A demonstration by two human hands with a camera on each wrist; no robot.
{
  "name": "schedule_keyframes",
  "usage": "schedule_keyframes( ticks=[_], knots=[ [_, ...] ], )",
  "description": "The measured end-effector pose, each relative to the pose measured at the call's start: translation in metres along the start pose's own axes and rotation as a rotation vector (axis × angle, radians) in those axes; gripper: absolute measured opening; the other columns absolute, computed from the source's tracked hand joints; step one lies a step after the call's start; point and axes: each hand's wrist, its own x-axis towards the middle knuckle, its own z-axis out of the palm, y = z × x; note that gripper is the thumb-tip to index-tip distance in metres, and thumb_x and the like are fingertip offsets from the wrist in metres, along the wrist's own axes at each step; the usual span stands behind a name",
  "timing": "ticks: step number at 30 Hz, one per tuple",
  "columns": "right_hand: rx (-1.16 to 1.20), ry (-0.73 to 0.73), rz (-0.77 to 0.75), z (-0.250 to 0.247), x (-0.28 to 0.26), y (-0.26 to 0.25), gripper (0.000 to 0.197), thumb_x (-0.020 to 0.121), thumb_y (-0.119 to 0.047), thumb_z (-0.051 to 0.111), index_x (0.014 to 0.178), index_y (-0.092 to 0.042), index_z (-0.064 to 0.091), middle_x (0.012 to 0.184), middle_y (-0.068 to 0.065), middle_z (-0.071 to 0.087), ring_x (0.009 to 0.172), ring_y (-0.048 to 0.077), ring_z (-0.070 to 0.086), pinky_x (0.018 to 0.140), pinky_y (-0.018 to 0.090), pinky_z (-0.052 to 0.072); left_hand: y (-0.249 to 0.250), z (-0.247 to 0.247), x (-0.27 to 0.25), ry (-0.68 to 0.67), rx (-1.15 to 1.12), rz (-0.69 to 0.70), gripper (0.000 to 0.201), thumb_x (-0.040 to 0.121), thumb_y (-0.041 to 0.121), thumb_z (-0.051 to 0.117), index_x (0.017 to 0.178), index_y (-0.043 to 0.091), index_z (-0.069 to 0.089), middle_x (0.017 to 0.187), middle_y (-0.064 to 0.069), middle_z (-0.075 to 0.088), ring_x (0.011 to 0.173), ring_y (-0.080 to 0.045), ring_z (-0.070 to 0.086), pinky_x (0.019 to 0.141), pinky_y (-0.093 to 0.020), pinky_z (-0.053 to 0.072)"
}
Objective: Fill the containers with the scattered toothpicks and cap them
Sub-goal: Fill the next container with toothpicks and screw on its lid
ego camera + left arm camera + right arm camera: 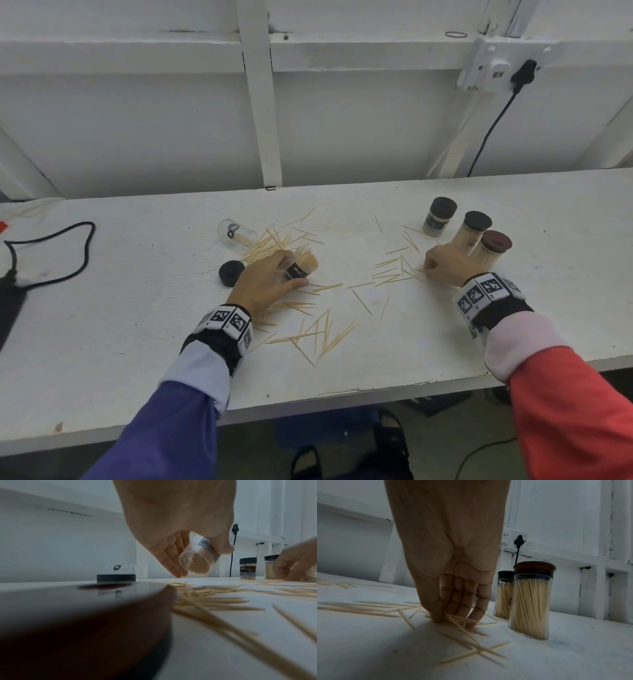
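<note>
On white table [445, 342], left hand [265, 286] gripped open container [301, 267], tilted, mouth toward 2 o'clock, nearly full. Right hand [445, 265], at 3 o'clock from it, pinched scattered toothpicks [390, 274] beside three capped containers [474, 228]. Black cap [231, 273] lay at 9 o'clock of left hand; empty container [237, 232] on its side at 11. Risk: tilted mouth could spill contents; thin sticks could slip from pinch.

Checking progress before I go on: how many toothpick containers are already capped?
3, clustered at the far right of the table: black-lidded container, a second black-lidded one, and a brown-lidded one nearest the right hand. None looks hidden.
</note>
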Motion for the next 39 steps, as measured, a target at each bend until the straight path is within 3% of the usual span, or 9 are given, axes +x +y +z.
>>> schedule_keyframes(
  ticks=[6,9,12,15,19,26,29,33,39],
  knots=[
    [0.069,0.140,-0.012,0.004,-0.006,-0.011,0.009,0.092,-0.018,0.051,0.089,-0.020,0.059,0.097,-0.003,0.061,0.093,0.022,0.059,0.076,0.032,0.046,0.001,0.000,-0.001,0.007,-0.006,-0.009,0.060,0.078,0.054,0.073,0.127,0.023,0.054,0.123,0.009,0.064,0.113,-0.009,0.058,0.096,-0.035,0.047],
    [0.452,0.276,-0.088,0.003,-0.004,-0.029,0.011,0.086,-0.005,0.065,0.083,-0.016,0.062,0.087,0.004,0.066,0.081,0.023,0.062,0.070,0.030,0.047,0.001,-0.001,-0.001,0.005,-0.003,-0.015,0.058,0.079,0.054,0.073,0.125,0.024,0.055,0.121,0.009,0.065,0.112,-0.010,0.058,0.096,-0.037,0.047],
    [0.938,0.280,-0.143,-0.007,-0.007,-0.057,0.019,0.083,0.006,0.067,0.101,0.001,0.063,0.078,0.020,0.065,0.063,0.024,0.061,0.056,0.027,0.055,0.002,-0.002,-0.002,0.008,-0.026,-0.015,0.056,0.079,0.051,0.074,0.124,0.023,0.056,0.118,0.008,0.065,0.109,-0.010,0.058,0.094,-0.033,0.047],
    [1.306,0.302,-0.219,-0.017,-0.011,-0.089,0.043,0.082,0.007,0.069,0.122,0.000,0.055,0.077,0.025,0.063,0.061,0.029,0.065,0.060,0.034,0.059,0.003,-0.002,-0.002,0.011,-0.031,-0.008,0.057,0.079,0.051,0.074,0.125,0.021,0.056,0.117,0.008,0.065,0.110,-0.010,0.058,0.092,-0.030,0.046],
    [1.527,0.370,-0.271,-0.021,-0.014,-0.129,0.042,0.083,0.005,0.069,0.122,-0.003,0.056,0.076,0.020,0.064,0.068,0.036,0.067,0.067,0.040,0.060,0.005,-0.002,-0.002,0.014,-0.045,-0.020,0.060,0.080,0.048,0.075,0.128,0.018,0.055,0.123,0.004,0.065,0.115,-0.011,0.057,0.092,-0.025,0.043],
    [1.485,0.446,-0.334,-0.006,-0.021,-0.185,0.033,0.082,0.003,0.069,0.112,-0.007,0.060,0.082,0.026,0.064,0.066,0.035,0.069,0.065,0.040,0.060,0.005,-0.001,-0.002,0.022,-0.079,0.007,0.056,0.078,0.050,0.075,0.123,0.023,0.056,0.117,0.007,0.065,0.104,-0.002,0.056,0.079,-0.011,0.038],
    [1.427,0.446,-0.380,0.001,-0.024,-0.196,0.031,0.081,0.002,0.070,0.109,-0.010,0.061,0.080,0.023,0.064,0.067,0.032,0.068,0.064,0.034,0.059,0.001,-0.001,-0.001,0.030,-0.095,0.016,0.058,0.077,0.055,0.074,0.123,0.024,0.056,0.115,0.010,0.065,0.106,-0.004,0.058,0.082,-0.016,0.042],
    [1.291,0.496,-0.392,0.009,-0.023,-0.203,0.029,0.080,-0.008,0.073,0.105,-0.017,0.064,0.077,0.006,0.068,0.075,0.015,0.065,0.068,0.024,0.052,0.000,-0.001,0.000,0.043,-0.097,0.029,0.053,0.078,0.056,0.073,0.119,0.027,0.056,0.109,0.013,0.065,0.101,-0.004,0.060,0.084,-0.024,0.049],
    [1.068,0.508,-0.436,0.030,-0.020,-0.205,0.011,0.089,-0.026,0.067,0.089,-0.017,0.075,0.093,-0.010,0.068,0.098,0.006,0.053,0.076,0.021,0.037,0.000,-0.001,-0.001,0.099,-0.140,0.030,0.050,0.080,0.053,0.072,0.120,0.027,0.056,0.107,0.016,0.064,0.100,0.001,0.059,0.088,-0.029,0.052]
  ],
)
